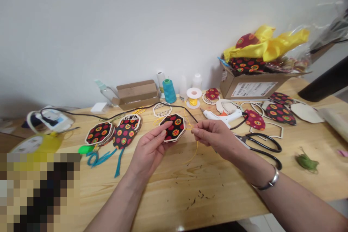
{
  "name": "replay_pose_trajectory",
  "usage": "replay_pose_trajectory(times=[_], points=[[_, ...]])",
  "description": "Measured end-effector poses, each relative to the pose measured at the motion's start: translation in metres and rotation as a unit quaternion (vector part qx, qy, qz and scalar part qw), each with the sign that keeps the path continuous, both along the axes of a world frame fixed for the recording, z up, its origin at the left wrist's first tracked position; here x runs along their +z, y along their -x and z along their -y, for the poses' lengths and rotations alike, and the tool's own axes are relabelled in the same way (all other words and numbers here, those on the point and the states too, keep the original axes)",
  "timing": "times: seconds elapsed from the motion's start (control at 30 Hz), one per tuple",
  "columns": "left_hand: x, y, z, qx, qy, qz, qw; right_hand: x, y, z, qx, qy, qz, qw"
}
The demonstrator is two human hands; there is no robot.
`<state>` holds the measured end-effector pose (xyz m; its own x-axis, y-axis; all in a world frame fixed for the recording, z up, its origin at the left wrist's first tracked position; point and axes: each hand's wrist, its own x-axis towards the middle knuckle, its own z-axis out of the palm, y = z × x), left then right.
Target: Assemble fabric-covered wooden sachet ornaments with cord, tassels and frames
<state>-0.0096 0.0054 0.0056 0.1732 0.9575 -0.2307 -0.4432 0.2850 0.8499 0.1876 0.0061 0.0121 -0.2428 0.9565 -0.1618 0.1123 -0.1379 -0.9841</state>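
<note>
Octagonal patch (pixel 177 129) and yellow cord (pixel 197 146) in hand, over wooden table (pixel 152 203).
Left hand (pixel 152 146) grips the patch, thumb on its patterned face; right hand (pixel 209 133), just right of it, fingertips closed on the cord. Teal thread cone (pixel 169 91) far; white glue gun (pixel 224 120) beyond right hand; green string bundle (pixel 307 161) off right.

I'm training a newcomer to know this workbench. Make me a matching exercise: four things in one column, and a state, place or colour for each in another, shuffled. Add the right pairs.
Column one
1. Octagonal patterned piece
2. Yellow cord
3. Thread cone
4. Scissors

Column two
A. Teal
B. Pinched in the right hand
C. Black-handled, lying open
D. Held in the left hand

Right pairs: 1-D, 2-B, 3-A, 4-C
</note>
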Motion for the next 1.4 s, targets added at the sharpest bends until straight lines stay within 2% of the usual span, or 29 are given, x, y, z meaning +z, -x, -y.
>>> replay_pose_trajectory(times=[0.27,0.43,0.8,0.97,1.17,1.4], points=[[0.001,0.000,0.000,-0.007,0.005,0.020,1.000,0.004,0.003,0.003,-0.015,-0.041,0.033,0.999],[0.000,0.001,-0.002,-0.002,0.006,0.016,1.000,0.001,0.003,0.003,-0.004,-0.050,0.058,0.997],[-0.002,0.002,-0.002,0.010,0.008,0.036,0.999,-0.001,0.002,0.002,0.027,-0.049,0.090,0.994],[-0.001,0.002,-0.003,0.016,0.009,0.040,0.999,-0.008,0.004,0.000,0.032,-0.057,0.122,0.990],[-0.001,0.002,-0.003,0.017,0.000,0.048,0.999,-0.012,0.003,-0.002,0.014,-0.043,0.123,0.991],[0.000,0.002,-0.002,0.016,0.005,0.042,0.999,0.001,0.003,0.006,0.015,-0.163,0.131,0.978]])
